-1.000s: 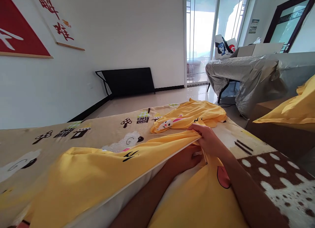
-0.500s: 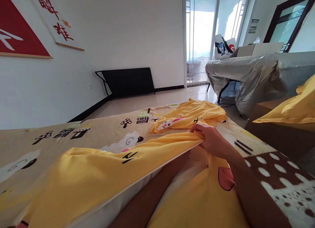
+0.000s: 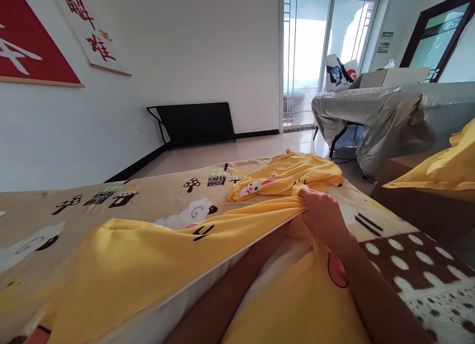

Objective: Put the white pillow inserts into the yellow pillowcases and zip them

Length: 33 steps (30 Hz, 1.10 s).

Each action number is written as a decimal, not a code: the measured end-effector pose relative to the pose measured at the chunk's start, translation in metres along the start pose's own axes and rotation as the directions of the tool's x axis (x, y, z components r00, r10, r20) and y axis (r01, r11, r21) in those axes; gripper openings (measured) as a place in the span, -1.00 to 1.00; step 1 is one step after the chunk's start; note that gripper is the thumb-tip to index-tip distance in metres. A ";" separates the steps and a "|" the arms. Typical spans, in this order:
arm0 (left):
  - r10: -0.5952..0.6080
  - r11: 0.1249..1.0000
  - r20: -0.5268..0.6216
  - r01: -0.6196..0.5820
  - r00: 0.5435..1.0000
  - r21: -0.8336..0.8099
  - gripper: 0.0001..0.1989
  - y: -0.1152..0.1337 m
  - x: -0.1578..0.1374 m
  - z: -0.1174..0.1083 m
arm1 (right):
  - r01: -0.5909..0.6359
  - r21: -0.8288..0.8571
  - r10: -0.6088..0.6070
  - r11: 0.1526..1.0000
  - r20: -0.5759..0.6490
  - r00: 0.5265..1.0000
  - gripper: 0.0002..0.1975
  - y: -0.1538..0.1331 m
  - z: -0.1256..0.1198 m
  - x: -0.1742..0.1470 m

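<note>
A yellow pillowcase (image 3: pixel 148 265) with black marks and red patches lies spread before me, its opening facing me. My right hand (image 3: pixel 323 214) is closed on the gathered far corner of its upper edge and holds it up. My left forearm reaches into the opening; the hand itself is hidden inside under the cloth. White material (image 3: pixel 272 270) shows within the opening; I cannot tell whether it is lining or filling. Below my right hand a small zipper pull (image 3: pixel 311 246) hangs at the edge. Just beyond, a crumpled yellow cloth (image 3: pixel 285 173) with a rabbit face lies flat.
Underneath is a beige and brown patterned blanket (image 3: pixel 166 183). At the right, another yellow fabric piece (image 3: pixel 441 161) rests above a brown box (image 3: pixel 408 162). A plastic-covered table (image 3: pixel 374 99) stands behind it, and a black panel (image 3: pixel 196 123) leans on the far wall.
My right hand has turned and closed more fully around the pillowcase's edge, bunching the cloth at the corner. My left forearm stays inside. The view has shifted slightly.
</note>
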<state>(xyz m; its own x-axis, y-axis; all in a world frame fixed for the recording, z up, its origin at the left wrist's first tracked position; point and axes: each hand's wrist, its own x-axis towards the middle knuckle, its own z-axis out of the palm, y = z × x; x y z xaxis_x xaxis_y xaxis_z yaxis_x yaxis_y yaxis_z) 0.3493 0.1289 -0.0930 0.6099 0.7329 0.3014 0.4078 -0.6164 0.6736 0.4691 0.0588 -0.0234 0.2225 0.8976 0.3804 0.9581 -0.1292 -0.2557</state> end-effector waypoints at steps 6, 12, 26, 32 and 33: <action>0.205 0.965 0.151 -0.174 0.967 -0.196 -0.67 0.008 -0.011 -0.003 | 0.018 0.192 -0.014 0.981 -0.021 1.000 -0.65 0.001 0.004 0.001; 0.295 0.952 0.384 -0.305 0.875 -0.036 -0.74 -0.001 -0.005 -0.001 | 0.097 0.415 -0.084 0.905 -0.049 0.995 -0.63 0.004 0.012 0.006; 0.573 0.807 0.123 -0.584 0.810 0.084 -0.68 0.016 -0.017 0.004 | 0.190 0.609 -0.168 0.770 -0.094 0.981 -0.57 0.006 0.013 0.007; 0.394 0.915 -0.125 -0.375 0.911 0.151 -0.65 0.017 -0.012 0.006 | 0.177 0.567 -0.149 0.805 -0.097 0.984 -0.59 0.008 0.017 0.010; 0.327 0.942 -0.166 -0.308 0.930 0.132 -0.65 0.016 -0.012 0.007 | 0.184 0.566 -0.149 0.804 -0.108 0.983 -0.59 0.008 0.018 0.010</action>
<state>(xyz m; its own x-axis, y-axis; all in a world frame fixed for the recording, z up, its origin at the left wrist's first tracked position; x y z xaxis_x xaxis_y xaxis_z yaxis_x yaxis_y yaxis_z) 0.3535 0.1084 -0.0905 0.5883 0.5281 0.6124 0.2863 -0.8443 0.4531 0.4761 0.0747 -0.0379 0.0958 0.8561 0.5079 0.7089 0.2996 -0.6386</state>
